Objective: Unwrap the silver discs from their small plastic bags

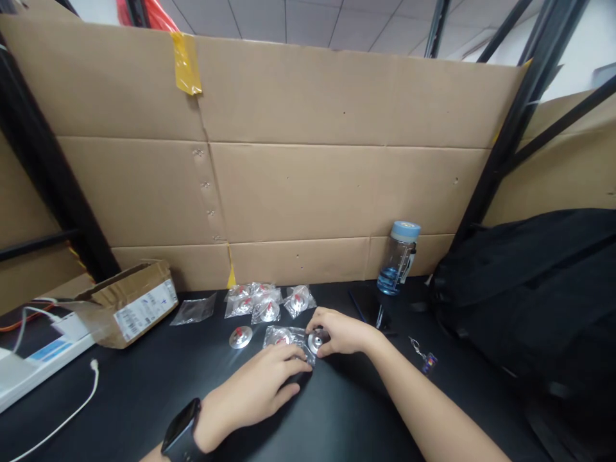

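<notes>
My right hand has its thumb and fingers closed around the edges of a silver metal disc on the black table. Close on its left, my left hand, with a dark watch on the wrist, lies palm down with fingers spread over clear plastic bags; a disc with a red mark shows in one of them. What lies under the left fingertips is partly hidden. An unbagged disc with a red mark rests to the left. Behind are several bagged discs in a cluster, and one bagged disc apart.
A flat clear bag and an open cardboard box are on the left, with a power strip and cables. A water bottle, dark flat object, keychain and black backpack are on the right. Cardboard walls the back.
</notes>
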{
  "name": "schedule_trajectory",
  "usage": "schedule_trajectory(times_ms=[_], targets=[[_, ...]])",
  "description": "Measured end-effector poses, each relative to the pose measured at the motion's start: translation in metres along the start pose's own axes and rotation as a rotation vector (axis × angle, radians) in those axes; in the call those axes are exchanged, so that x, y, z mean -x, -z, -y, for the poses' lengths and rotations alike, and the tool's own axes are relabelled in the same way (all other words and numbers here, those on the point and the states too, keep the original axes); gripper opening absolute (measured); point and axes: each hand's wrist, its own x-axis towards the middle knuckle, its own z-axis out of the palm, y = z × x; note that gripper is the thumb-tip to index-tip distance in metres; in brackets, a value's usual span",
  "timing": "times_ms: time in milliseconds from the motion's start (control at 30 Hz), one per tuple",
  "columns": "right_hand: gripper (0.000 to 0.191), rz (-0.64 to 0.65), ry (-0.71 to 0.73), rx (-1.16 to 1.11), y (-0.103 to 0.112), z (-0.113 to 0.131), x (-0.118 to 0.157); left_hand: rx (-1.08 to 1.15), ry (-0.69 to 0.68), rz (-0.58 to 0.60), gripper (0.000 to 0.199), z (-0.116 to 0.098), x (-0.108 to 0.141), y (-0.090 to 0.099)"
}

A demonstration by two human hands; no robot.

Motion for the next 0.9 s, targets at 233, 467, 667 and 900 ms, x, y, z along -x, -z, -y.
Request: schedule_trajectory(times_ms=[233, 467, 667, 900], targets=[[0.044, -0.033, 0.01, 0.06, 0.001, 0.0, 0.0, -0.215, 0.118, -0.133, 0.045, 0.017, 0.003, -0.009], [0.059, 0.025, 0.035, 0.117, 0.007, -0.007, 0.0, -0.039, -0.041, 0.106, 0.064, -0.002, 0.004, -0.008], [0.061, 0.014, -0.035, 0.169, 0.008, -0.011, 0.001, -0.01, -0.008, 0.076, 0.049, -0.001, 0.003, -0.01], [0.049, -0.127, -0.013, 0.149, 0.01, -0.006, 0.002, -0.013, 0.127, -0.073, 0.034, 0.013, -0.001, -0.01]])
